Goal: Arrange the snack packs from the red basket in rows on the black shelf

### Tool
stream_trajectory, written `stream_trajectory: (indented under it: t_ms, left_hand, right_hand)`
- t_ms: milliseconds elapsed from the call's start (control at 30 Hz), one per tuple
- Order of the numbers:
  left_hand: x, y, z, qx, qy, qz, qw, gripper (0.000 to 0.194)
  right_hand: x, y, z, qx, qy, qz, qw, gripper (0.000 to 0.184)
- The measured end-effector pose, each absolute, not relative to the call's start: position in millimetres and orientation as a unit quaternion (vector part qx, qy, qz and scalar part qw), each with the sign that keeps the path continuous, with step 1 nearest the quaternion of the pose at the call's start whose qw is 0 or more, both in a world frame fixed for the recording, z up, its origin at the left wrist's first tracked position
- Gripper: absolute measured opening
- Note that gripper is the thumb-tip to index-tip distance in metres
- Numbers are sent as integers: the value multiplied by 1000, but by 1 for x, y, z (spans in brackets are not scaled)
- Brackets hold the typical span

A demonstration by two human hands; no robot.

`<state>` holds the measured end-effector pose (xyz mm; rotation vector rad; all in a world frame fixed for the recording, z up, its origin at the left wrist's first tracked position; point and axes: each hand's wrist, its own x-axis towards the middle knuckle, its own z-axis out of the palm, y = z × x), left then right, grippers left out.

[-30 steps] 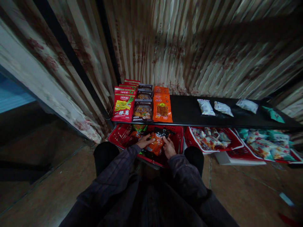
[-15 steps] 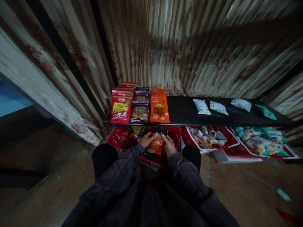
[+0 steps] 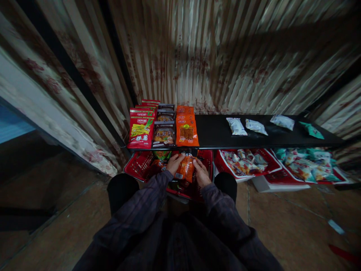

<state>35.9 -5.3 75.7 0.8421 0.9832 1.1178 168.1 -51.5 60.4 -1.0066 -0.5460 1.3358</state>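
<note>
An orange snack packet (image 3: 185, 168) hangs between both my hands above a red basket (image 3: 140, 165) on the floor. My left hand (image 3: 174, 163) grips the packet's left side, fingers curled round it. On its right side my right hand (image 3: 200, 172) is closed on it too. Just above them is the front edge of a low black shelf (image 3: 214, 131). Rows of red packets (image 3: 140, 129), dark packets (image 3: 163, 131) and orange packets (image 3: 186, 131) lie at the shelf's left end.
Several small white and green packets (image 3: 236, 126) lie spread along the shelf's right part. Red trays of mixed snacks (image 3: 248, 162) sit on the floor under it. Striped curtains (image 3: 225, 56) hang behind. My knees flank the basket.
Both hands have lifted the orange packet up out of the basket toward the shelf's front edge. The view has tilted slightly.
</note>
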Motion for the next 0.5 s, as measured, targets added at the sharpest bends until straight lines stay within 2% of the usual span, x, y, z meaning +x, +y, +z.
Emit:
stream_trajectory:
  t_ms: [300,500]
  left_hand:
    - [43,2,98,330,436,525,652,53]
    - [45,10,115,270,439,546,660,50]
  right_hand:
    - [167,-67,61,-427,-258,600,625,55]
    - [167,-73,59,-437,-246,605,619,53]
